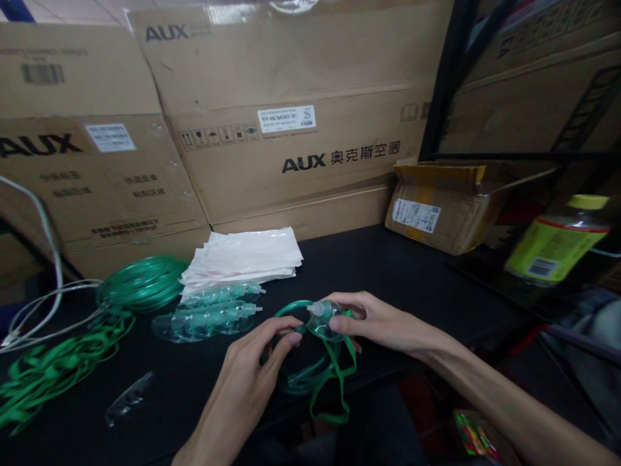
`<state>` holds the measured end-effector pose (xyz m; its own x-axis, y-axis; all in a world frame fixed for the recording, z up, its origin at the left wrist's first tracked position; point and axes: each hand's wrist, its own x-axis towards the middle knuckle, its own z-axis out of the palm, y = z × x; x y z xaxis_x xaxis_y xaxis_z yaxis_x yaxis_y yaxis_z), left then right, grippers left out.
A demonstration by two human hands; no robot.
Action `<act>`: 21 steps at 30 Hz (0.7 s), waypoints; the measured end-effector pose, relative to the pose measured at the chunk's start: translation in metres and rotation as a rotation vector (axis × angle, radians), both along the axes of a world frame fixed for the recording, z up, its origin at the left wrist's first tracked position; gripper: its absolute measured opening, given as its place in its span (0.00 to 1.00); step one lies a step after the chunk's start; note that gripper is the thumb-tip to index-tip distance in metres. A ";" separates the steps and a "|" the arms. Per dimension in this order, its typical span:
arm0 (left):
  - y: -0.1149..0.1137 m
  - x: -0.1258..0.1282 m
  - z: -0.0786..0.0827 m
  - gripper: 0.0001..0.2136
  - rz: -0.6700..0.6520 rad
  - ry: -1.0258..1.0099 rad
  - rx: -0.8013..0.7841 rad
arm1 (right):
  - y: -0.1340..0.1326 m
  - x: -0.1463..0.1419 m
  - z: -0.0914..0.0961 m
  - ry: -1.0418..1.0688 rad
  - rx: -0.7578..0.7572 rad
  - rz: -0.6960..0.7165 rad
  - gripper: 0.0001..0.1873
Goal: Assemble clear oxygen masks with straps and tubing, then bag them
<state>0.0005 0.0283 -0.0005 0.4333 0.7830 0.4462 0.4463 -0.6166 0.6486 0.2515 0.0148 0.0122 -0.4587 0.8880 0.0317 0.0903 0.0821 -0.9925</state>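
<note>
My right hand [361,317] is closed around a clear green oxygen mask [324,323], its pale connector pointing left. A green elastic strap [344,388] dangles from the mask below that hand. Just left of the connector, my left hand [266,349] pinches the end of a green tube [294,307], fingertips close to the connector but apart from it. More of the tube loops beneath both hands. Stacked masks [208,321] lie on the black table beyond my left hand, their connectors facing right.
At the left are a coil of green tubing [145,281], a heap of green straps [63,362] and a clear plastic piece [130,396]. White bags [247,252] lie before large cartons [291,77]. An open box [431,210] and a yellow-capped bottle [555,246] stand right.
</note>
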 end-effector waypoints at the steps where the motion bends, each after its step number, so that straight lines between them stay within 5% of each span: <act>1: 0.001 0.000 -0.001 0.06 0.006 -0.008 0.001 | -0.001 0.001 0.001 -0.039 0.036 -0.001 0.25; 10: 0.005 -0.005 -0.006 0.06 -0.021 0.003 0.120 | -0.010 -0.006 0.020 -0.357 0.316 -0.038 0.14; 21: -0.003 -0.009 -0.010 0.06 -0.043 0.055 0.217 | -0.018 -0.025 0.005 -0.442 0.481 -0.146 0.06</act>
<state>-0.0087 0.0256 -0.0102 0.4925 0.6513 0.5773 0.4472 -0.7584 0.4741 0.2265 -0.0030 0.0174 -0.3954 0.8759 0.2764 0.5235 0.4622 -0.7157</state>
